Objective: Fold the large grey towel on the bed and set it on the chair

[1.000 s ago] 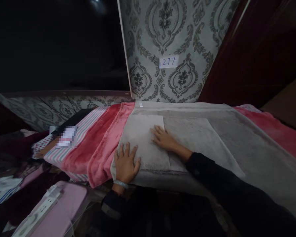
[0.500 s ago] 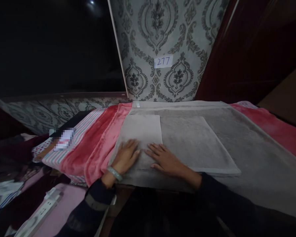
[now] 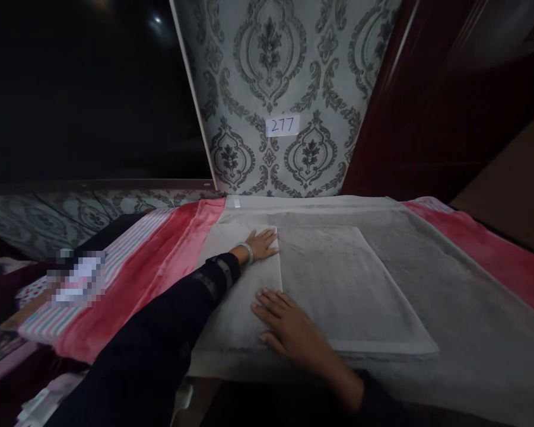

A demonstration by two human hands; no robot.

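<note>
A grey towel lies flat, its left part folded over so that a straight edge runs down its middle. My left hand, with a bracelet at the wrist, rests palm down near the far end of that folded edge, fingers stretched out. Closer to me, my right hand lies flat across the near part of the same fold, fingers spread. Neither hand grips anything. Under the towel spreads a larger grey cloth with a small white tag at its far left corner.
Red and pink plush fabric shows left of the grey cloth, with more red fabric at the right. A large dark screen stands at back left. Patterned wallpaper behind bears a paper label reading 277.
My left hand has slid away from me along the fold to its far end. My right hand stays on the near part. The view has shifted slightly.
</note>
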